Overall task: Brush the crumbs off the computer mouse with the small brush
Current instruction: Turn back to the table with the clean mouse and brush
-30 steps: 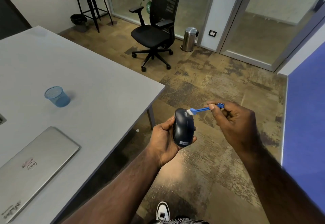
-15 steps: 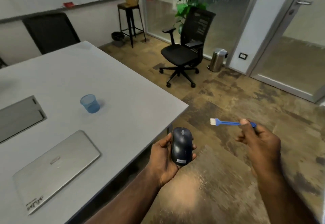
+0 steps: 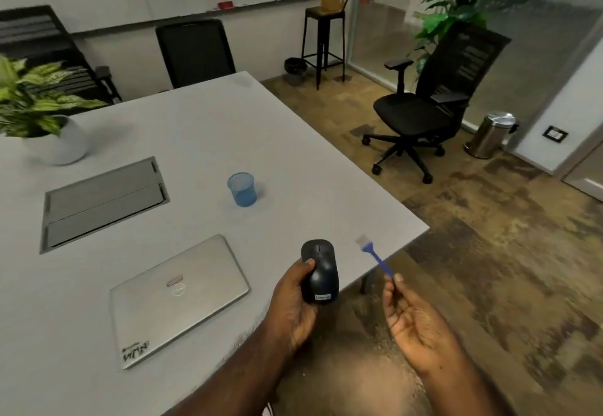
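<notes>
Lifted off the mouse [image 3: 319, 269] gripped by the left hand [image 3: 295, 301], the brush [image 3: 375, 256], pinched by the right hand [image 3: 414, 317], hangs over the grey table [image 3: 293, 141] near a blue cup [image 3: 242, 189].

Both forearms are bare, with no sleeves, watch or rings showing on the left hand [image 3: 293, 304] or right hand [image 3: 414, 324].

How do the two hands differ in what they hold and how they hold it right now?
The left hand wraps its fingers and thumb round the dark computer mouse; the right hand only pinches the end of the small blue brush at its fingertips. The left hand is over the table edge; the right hand is over the floor. Both are raised, and the brush bristles are clear of the mouse.
</notes>
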The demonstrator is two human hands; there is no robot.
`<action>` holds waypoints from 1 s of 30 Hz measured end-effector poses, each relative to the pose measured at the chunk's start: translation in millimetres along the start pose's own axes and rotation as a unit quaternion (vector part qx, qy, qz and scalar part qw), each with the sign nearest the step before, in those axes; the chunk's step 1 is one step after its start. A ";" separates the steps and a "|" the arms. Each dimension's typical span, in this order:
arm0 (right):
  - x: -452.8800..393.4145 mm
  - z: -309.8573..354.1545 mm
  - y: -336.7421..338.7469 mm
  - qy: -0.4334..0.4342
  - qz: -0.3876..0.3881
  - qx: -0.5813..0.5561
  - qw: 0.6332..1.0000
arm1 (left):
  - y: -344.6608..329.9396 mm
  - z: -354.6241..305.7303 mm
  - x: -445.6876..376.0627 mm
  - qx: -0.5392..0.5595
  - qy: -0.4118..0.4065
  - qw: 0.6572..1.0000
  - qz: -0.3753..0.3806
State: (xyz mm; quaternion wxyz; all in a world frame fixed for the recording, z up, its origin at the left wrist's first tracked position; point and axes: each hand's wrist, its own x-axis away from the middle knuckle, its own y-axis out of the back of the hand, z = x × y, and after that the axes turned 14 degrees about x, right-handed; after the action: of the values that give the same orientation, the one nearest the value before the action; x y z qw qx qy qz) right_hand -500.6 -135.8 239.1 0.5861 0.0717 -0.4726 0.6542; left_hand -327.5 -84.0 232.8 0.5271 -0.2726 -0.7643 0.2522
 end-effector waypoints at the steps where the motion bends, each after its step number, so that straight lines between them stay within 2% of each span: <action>1: -4.6 -9.6 -10.6 -0.019 0.010 -0.003 1.000 | 2.6 -10.3 -6.1 -0.010 -0.016 1.000 -0.005; 6: -25.0 -46.1 -66.1 -0.081 0.021 0.040 0.996 | 14.3 -63.3 -32.0 -0.050 -0.041 0.998 0.015; 11: -45.8 -65.3 -111.6 -0.079 0.050 0.087 0.992 | 23.4 -106.3 -54.5 -0.038 -0.020 0.999 0.026; 16: -65.1 -75.3 -138.2 -0.045 0.086 0.188 0.977 | 30.5 -138.1 -77.6 -0.052 -0.018 0.998 0.030; 24: -102.2 -79.6 -158.3 0.094 0.012 0.430 0.898 | 35.8 -156.7 -111.9 -0.076 -0.018 0.997 0.025; 30: -161.1 -93.9 -165.0 0.119 0.005 0.471 0.874 | 38.2 -149.7 -143.4 -0.104 -0.025 0.994 -0.020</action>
State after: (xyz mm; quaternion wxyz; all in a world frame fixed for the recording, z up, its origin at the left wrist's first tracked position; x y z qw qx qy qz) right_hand -270.9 -204.5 171.9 0.5315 0.2583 -0.0356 0.8060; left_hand -138.2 -139.6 158.7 0.4819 -0.3043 -0.8044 0.1679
